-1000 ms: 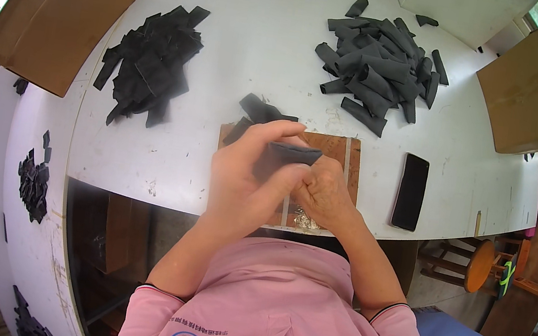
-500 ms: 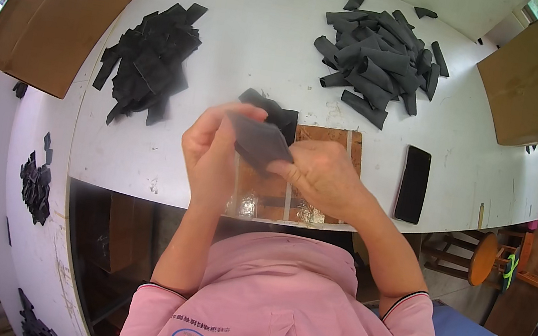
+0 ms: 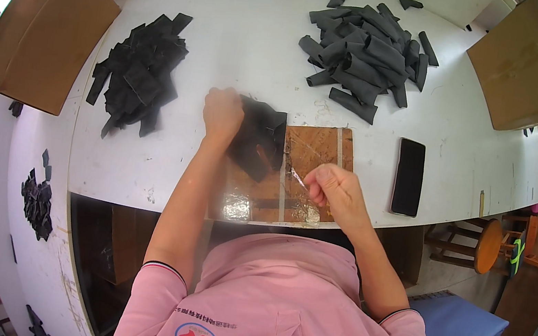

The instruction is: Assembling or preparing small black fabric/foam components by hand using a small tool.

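My left hand (image 3: 223,114) is closed at the left edge of a black fabric piece (image 3: 255,142). The piece lies over the left part of a brown, tape-covered board (image 3: 317,147), and its lower part is blurred. Its thumb side touches the cloth; the fingertips are hidden. To the right, my right hand (image 3: 335,188) is closed in a pinch over the board. From its fingers a thin, shiny, pale thing (image 3: 297,177) points up and left toward the cloth; its exact kind is too small to tell.
A heap of flat black pieces (image 3: 137,75) lies left, and a pile of rolled dark grey fabric tubes (image 3: 369,54) far right. A black phone (image 3: 409,177) rests right of the board. Cardboard boxes (image 3: 46,27) flank the white table (image 3: 136,169). A wooden stool (image 3: 488,247) stands right.
Both hands held a dark grey piece up above the board; they have moved apart. My right hand has moved down and right and now pinches the thin shiny thing.
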Demonstrator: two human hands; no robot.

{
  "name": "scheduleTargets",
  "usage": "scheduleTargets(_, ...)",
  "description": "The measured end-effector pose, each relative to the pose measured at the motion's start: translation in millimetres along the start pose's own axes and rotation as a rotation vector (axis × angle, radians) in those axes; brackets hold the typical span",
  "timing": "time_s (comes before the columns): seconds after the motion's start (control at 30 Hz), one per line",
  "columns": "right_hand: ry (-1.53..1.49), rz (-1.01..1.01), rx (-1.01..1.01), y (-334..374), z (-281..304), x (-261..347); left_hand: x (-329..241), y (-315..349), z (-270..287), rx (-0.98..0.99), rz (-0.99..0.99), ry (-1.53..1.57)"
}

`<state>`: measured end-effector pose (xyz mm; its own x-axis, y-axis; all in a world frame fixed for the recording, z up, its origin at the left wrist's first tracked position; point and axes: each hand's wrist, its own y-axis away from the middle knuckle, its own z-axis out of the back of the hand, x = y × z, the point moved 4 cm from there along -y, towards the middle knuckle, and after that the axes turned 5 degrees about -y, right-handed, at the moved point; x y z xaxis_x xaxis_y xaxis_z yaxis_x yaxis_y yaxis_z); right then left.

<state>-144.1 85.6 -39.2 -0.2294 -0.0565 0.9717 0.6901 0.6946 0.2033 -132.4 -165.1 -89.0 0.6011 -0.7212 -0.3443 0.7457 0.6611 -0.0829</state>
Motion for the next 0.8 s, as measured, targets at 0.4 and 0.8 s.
scheduleTargets(0.4,0.272,0.014,0.196,24,-40,-2,38,22,41,-0.389,0.145,0.812)
scheduleTargets(0.8,-0.271,-0.012,0.133,16,-79,-3,-5,189,59,0.129,0.442,1.735)
